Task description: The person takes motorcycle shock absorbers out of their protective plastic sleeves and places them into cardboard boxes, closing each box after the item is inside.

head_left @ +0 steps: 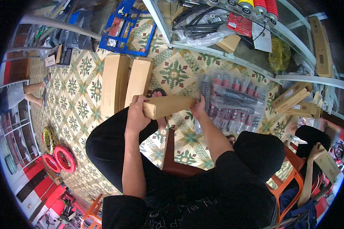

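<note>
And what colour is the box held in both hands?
The box is light brown, in the head view.

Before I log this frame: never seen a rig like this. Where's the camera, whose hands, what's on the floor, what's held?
No machine here: a person works bare-handed. The single picture comes from a wide fisheye camera on that person's head, looking down, so edges bend toward the rim and picture left is the wearer's left.

The left hand grips the near left end of a closed-looking cardboard box; the right hand holds its other end.

On the patterned tile floor lie two long boxes to the left, and clear-wrapped spring-like parts, some red, to the right. At the right edge, another person's hand holds a separate box.
</note>
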Demonstrator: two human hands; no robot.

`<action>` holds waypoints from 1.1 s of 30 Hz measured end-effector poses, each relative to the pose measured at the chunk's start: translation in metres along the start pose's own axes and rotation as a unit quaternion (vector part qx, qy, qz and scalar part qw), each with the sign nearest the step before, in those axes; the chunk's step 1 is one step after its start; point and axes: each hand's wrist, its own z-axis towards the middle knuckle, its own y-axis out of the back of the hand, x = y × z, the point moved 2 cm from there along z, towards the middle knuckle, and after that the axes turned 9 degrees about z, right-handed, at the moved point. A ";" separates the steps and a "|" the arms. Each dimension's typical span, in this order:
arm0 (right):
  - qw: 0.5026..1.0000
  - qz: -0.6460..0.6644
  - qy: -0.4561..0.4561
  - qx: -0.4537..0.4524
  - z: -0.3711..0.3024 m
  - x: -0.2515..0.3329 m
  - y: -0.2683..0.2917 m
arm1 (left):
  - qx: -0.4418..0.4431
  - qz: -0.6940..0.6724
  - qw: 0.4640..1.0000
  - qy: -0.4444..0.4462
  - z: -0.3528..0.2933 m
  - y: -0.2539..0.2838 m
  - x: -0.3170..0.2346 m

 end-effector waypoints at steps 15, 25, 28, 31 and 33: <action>0.974 0.033 0.057 0.219 -0.099 0.033 -0.115 | -0.111 0.039 0.969 -0.216 -0.064 0.091 -0.163; 0.895 0.087 0.329 0.287 -0.303 0.181 -0.166 | -0.028 -0.119 0.945 -0.305 -0.136 0.156 -0.270; 0.870 0.078 0.383 0.300 -0.373 0.225 -0.184 | -0.078 -0.239 0.910 -0.330 -0.128 0.132 -0.264; 0.837 0.094 0.454 0.291 -0.410 0.294 -0.171 | -0.105 -0.558 0.814 -0.121 -0.109 0.061 -0.275; 0.815 0.091 0.497 0.284 -0.424 0.318 -0.174 | -0.093 -0.636 0.766 0.003 -0.104 0.032 -0.281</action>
